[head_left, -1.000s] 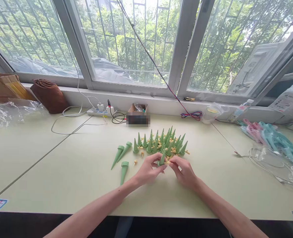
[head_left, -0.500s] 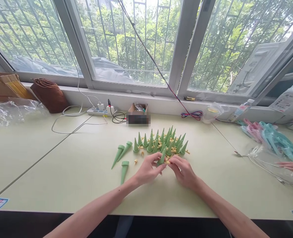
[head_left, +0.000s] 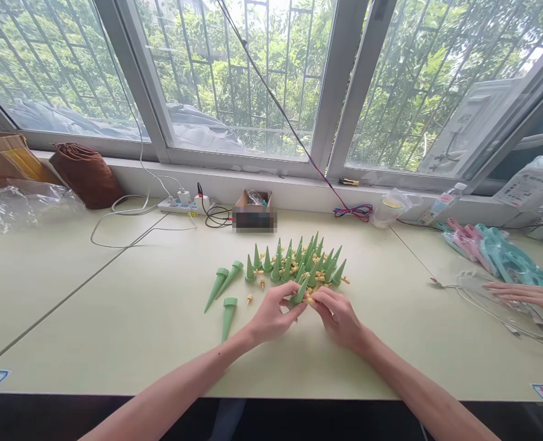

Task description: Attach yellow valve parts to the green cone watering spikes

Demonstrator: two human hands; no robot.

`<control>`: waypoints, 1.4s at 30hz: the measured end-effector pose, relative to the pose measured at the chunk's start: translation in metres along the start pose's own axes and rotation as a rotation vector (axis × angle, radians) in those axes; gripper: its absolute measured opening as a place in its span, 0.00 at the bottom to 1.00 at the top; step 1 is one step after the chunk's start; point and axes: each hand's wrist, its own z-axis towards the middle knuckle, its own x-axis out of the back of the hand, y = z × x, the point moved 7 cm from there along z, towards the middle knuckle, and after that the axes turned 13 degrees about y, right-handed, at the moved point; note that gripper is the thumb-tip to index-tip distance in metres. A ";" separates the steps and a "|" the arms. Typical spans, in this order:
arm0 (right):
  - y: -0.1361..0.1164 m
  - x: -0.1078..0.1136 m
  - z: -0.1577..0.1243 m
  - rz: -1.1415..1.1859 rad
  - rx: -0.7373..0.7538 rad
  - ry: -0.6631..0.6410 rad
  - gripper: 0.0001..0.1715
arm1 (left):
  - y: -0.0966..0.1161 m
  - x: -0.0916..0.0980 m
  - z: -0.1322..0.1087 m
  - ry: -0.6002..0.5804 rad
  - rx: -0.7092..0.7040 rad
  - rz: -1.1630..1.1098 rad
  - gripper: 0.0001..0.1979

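My left hand (head_left: 273, 313) is closed around the base of a green plant watering spike (head_left: 301, 290), its tip pointing up. Pinched in the fingers of my right hand (head_left: 338, 312) is a small yellow valve (head_left: 310, 300), against the base of that spike. Just beyond my hands stand several green spikes (head_left: 275, 268) with yellow valves, points upward. To the left lie three loose green spikes, the nearest one (head_left: 228, 315) close to my left forearm. Two loose yellow valves rest between them and the group, one (head_left: 250, 299) nearer to me.
A co-worker's hand (head_left: 526, 295) lies over a clear plastic bag and white cable (head_left: 482, 309) at the right. Teal and pink plastic items (head_left: 505, 248) lie behind it. Along the window stand a power strip (head_left: 174, 206), a small box (head_left: 254, 218) and a bottle (head_left: 443, 203).
The co-worker's hand has moved left over the plastic bag. My hands keep nearly the same place and hold the same spike and valve. The whole view has shifted slightly.
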 end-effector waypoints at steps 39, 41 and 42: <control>0.054 0.023 0.004 -0.578 -0.460 -0.087 0.07 | 0.008 0.003 -0.006 0.088 -0.424 0.639 0.16; 0.054 0.021 0.004 -0.588 -0.459 -0.110 0.07 | 0.007 0.008 -0.004 0.147 -0.429 0.648 0.15; 0.054 0.021 0.004 -0.593 -0.457 -0.121 0.07 | 0.007 0.012 -0.003 0.186 -0.429 0.648 0.14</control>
